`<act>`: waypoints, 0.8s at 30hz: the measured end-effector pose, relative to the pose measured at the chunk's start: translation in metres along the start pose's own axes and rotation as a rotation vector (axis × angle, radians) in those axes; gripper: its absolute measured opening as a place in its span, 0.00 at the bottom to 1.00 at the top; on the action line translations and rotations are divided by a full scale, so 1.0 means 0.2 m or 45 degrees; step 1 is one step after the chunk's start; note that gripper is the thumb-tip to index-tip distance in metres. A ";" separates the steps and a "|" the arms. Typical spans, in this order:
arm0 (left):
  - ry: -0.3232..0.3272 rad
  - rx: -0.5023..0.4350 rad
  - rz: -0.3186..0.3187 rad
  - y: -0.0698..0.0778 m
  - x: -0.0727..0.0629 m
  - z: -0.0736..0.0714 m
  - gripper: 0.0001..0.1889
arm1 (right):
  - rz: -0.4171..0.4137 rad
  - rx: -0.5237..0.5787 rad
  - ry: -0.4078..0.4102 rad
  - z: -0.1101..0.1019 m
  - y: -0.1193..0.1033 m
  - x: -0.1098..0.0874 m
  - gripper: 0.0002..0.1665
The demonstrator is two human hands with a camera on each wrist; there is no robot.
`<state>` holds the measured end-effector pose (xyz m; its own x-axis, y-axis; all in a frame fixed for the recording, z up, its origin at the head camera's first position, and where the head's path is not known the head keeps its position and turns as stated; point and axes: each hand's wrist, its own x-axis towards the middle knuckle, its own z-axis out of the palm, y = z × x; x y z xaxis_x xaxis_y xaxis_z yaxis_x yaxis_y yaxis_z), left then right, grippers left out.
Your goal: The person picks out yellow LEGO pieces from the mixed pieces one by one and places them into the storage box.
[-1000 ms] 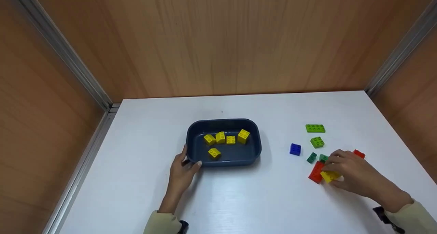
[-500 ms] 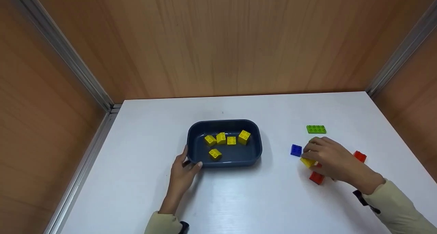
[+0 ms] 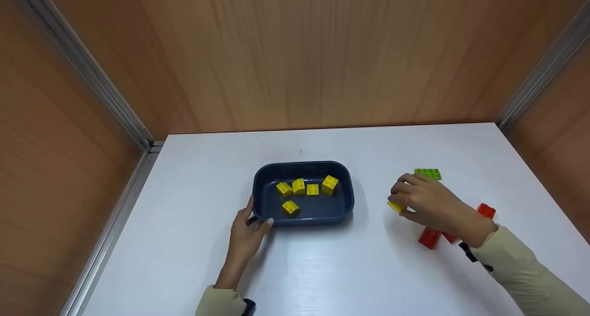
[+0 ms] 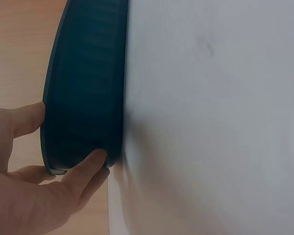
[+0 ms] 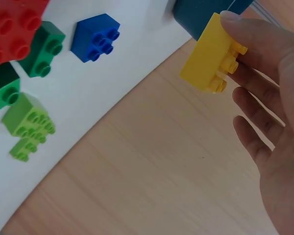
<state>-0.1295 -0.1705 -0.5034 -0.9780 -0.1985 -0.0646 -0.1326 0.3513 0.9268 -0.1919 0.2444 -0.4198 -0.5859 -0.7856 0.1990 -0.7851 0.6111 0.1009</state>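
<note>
My left hand (image 3: 246,235) grips the near left corner of a dark blue tray (image 3: 318,222), thumb and fingers set against its rim and outer wall. In the left wrist view the fingers lie on the tray's side wall (image 4: 90,73). Several yellow bricks (image 3: 312,190) lie loose in the tray. To the right, my right hand (image 3: 428,203) pinches another yellow brick (image 5: 203,58) between thumb and index finger, its studs turned towards the palm. The other fingers stay loosely bent. That hand hides the blue brick (image 5: 95,39) in the head view.
Around the right forearm lie red bricks (image 3: 429,237), with dark green bricks (image 5: 41,51) showing in the right wrist view. A light green brick (image 3: 428,173) lies farther back. A wooden panel (image 3: 295,53) rises behind the white table (image 3: 198,168).
My right hand has carried the yellow brick leftward and away from the red bricks, out past the green ones. My left hand and the tray have stayed in place.
</note>
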 end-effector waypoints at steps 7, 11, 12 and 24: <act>0.003 0.010 -0.006 0.00 0.00 0.00 0.43 | -0.037 -0.015 0.020 -0.02 -0.01 0.10 0.28; 0.003 0.003 -0.011 0.00 0.00 0.00 0.43 | -0.060 -0.030 0.025 -0.04 -0.02 0.16 0.28; 0.003 0.000 -0.011 0.00 0.00 0.00 0.43 | -0.065 -0.031 0.022 -0.04 -0.03 0.17 0.27; -0.001 -0.007 -0.006 0.01 0.00 0.00 0.43 | -0.121 -0.018 0.020 -0.05 -0.08 0.33 0.24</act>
<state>-0.1288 -0.1697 -0.5020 -0.9775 -0.1993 -0.0697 -0.1365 0.3450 0.9286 -0.2168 0.1842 -0.3980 -0.5054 -0.8386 0.2034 -0.8341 0.5352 0.1336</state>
